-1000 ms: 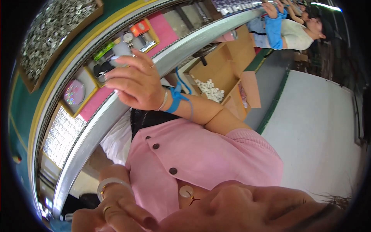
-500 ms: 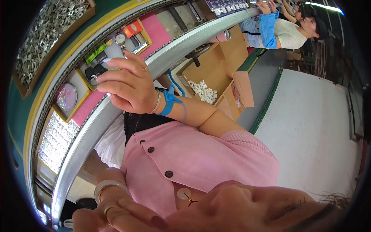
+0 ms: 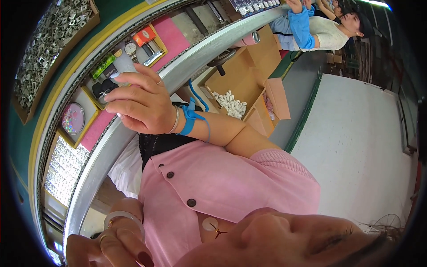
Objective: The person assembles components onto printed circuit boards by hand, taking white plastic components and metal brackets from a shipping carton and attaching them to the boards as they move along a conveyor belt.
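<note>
My right hand (image 3: 142,104) hovers at the metal rail by the workbench, a blue wrist strap (image 3: 191,118) around its wrist. Its fingers are spread and gently bent, and nothing shows between them. Beyond the fingertips, a yellow-edged tray holds a small black item (image 3: 103,86), a green packet (image 3: 104,66), a wristwatch (image 3: 130,50) and an orange-red box (image 3: 144,35). At the lower left, very near the camera, my left hand (image 3: 113,244) has curled fingers and wears a pale bangle (image 3: 124,218). Its fingertips are partly cut off, so whatever it grips is hidden.
A round glittery case (image 3: 73,118) lies in another yellow tray, beside a silvery sheet (image 3: 66,167). Small metal parts fill a crate (image 3: 53,40) at the upper left. White pieces (image 3: 231,104) lie in an open cardboard box (image 3: 247,71). A co-worker (image 3: 331,33) sits farther along.
My left hand has shifted left and its fingers have curled further. The right hand keeps its spread shape and sits slightly farther left. The whole view has shifted a little.
</note>
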Demonstrator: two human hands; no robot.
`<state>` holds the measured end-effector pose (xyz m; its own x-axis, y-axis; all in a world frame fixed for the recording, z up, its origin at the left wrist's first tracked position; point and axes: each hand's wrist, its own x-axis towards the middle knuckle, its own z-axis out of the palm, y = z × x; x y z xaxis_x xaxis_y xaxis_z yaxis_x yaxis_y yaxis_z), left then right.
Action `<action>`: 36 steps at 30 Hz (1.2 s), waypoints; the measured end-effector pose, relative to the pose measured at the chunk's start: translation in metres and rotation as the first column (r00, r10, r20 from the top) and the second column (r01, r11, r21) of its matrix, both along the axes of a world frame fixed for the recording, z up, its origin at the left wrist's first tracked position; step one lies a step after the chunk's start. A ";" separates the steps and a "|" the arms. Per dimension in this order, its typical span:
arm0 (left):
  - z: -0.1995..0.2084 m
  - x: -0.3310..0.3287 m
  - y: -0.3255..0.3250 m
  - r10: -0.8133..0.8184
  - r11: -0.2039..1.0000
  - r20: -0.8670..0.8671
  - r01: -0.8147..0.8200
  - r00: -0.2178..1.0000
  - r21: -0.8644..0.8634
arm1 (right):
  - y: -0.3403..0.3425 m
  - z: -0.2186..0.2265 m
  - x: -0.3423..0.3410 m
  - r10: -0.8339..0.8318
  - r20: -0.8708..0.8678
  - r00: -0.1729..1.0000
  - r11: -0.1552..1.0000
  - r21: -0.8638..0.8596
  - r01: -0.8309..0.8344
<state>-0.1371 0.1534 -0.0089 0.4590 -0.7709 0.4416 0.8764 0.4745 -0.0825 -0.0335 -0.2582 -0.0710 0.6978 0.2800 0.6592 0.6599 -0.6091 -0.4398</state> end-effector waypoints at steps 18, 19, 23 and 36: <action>0.041 0.039 -0.226 0.868 0.439 0.200 -0.891 0.454 0.117 | 0.010 -0.009 -0.005 0.032 -0.003 0.999 0.999 -0.036 -0.032; 0.040 0.039 -0.227 0.865 0.445 0.201 -0.888 0.459 0.115 | 0.010 -0.009 -0.005 0.031 -0.001 1.000 0.999 -0.034 -0.031; 0.040 0.038 -0.237 0.866 0.435 0.226 -0.895 0.446 0.099 | 0.009 -0.007 -0.003 0.022 0.006 1.000 0.999 -0.045 -0.021; 0.023 0.049 -0.248 0.713 0.583 0.234 -0.745 0.661 0.324 | 0.001 0.004 -0.002 0.109 -0.056 0.992 0.982 -0.146 -0.116</action>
<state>-0.0882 -0.0950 0.0141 0.9192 -0.2939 0.2622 0.2177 0.9339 0.2835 -0.0356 -0.2574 -0.0675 0.6861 0.4510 0.5709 0.7083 -0.5931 -0.3827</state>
